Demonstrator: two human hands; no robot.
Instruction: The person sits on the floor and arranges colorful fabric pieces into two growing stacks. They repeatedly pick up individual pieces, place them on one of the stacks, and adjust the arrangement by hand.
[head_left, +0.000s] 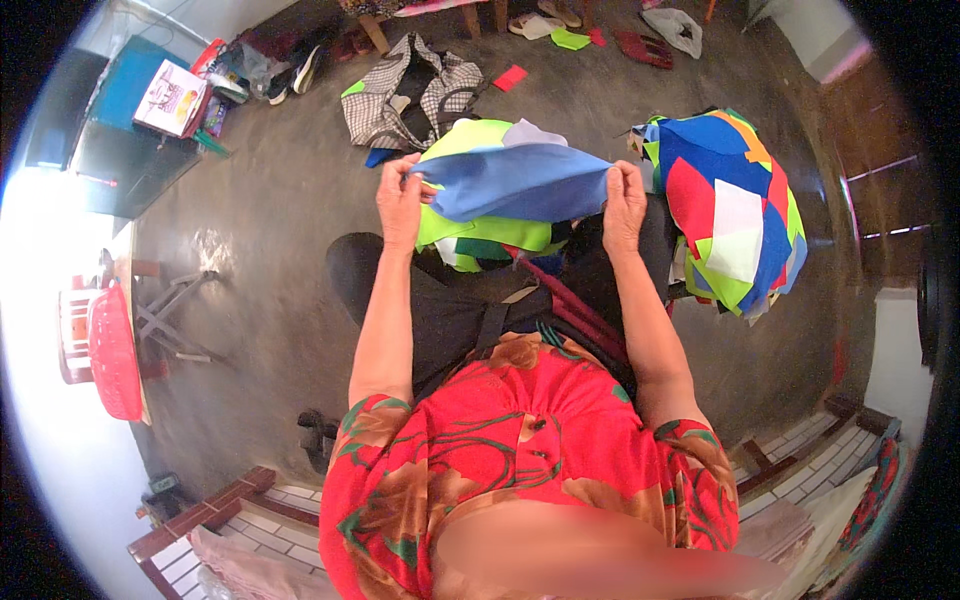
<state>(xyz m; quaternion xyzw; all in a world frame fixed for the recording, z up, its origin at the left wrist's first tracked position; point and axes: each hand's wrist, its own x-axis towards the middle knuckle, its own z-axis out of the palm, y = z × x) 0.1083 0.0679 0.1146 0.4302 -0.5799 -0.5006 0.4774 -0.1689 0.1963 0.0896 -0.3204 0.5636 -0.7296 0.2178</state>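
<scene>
A blue piece of cloth [515, 182] is stretched between my two hands, above my knees. My left hand [402, 205] pinches its left end, fingers closed on the edge. At the opposite end, my right hand [624, 205] grips the cloth between thumb and fingers. Beneath the blue piece lie bright yellow-green cloth pieces [490, 232], with some white and dark green ones partly hidden. To the right of my right hand stands a large heap of cloth pieces [725, 215] in blue, red, yellow-green, white and orange.
A checked bag [365, 105] lies open on the floor ahead, near a red scrap [510, 78]. Shoes [306, 72] and a blue cabinet [130, 150] are at the far left. A red plastic basin [115, 352] is at the left; a dark red shoe [642, 48] lies at the back.
</scene>
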